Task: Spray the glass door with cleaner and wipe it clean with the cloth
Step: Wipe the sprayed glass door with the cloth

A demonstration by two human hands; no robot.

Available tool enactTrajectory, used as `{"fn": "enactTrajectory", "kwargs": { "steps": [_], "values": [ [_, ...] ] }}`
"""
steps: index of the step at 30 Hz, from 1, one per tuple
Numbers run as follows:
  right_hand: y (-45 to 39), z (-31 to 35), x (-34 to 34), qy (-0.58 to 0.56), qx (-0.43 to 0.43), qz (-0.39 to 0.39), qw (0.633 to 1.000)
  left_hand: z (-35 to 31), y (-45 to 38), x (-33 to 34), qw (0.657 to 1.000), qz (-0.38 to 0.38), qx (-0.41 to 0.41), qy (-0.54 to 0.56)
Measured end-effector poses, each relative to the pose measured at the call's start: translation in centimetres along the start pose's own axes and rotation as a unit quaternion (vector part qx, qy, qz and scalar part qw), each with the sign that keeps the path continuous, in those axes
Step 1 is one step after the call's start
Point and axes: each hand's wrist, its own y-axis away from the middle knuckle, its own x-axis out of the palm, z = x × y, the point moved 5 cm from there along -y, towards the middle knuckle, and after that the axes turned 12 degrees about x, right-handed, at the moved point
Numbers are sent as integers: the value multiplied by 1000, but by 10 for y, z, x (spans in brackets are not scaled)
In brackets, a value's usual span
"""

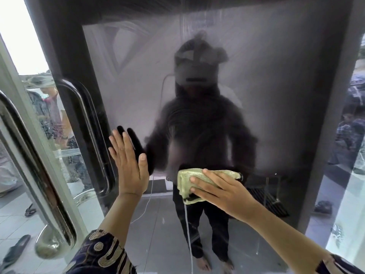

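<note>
The glass door [256, 86] fills the view, hazy with wipe streaks and showing my own dark reflection. My left hand [128, 165] lies flat on the glass at lower left, fingers straight and pointing up. My right hand [221, 191] presses a folded yellow-green cloth [187, 180] against the glass at lower centre, fingers spread over it. A thin line of liquid runs down the glass below the cloth. No spray bottle is in view.
A curved chrome pull handle [92, 135] stands on the door's left edge, with a second chrome handle [33, 165] nearer me at far left. People stand beyond the glass at left and right. Sandals lie on the tiled floor [15, 224] at lower left.
</note>
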Motion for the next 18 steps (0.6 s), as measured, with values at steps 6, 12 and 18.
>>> {"fn": "enactTrajectory", "kwargs": {
  "steps": [6, 12, 18],
  "values": [
    [-1, -28, -14, -25, 185, -49, 981, -1, 8, -2, 1000, 6, 6, -29],
    [-17, 1, -5, -69, 270, -84, 957, 3, 44, 13, 998, 19, 12, -53],
    [-7, 34, 13, -59, 162, -71, 982, 3, 69, 24, 999, 4, 12, -53]
  ]
}}
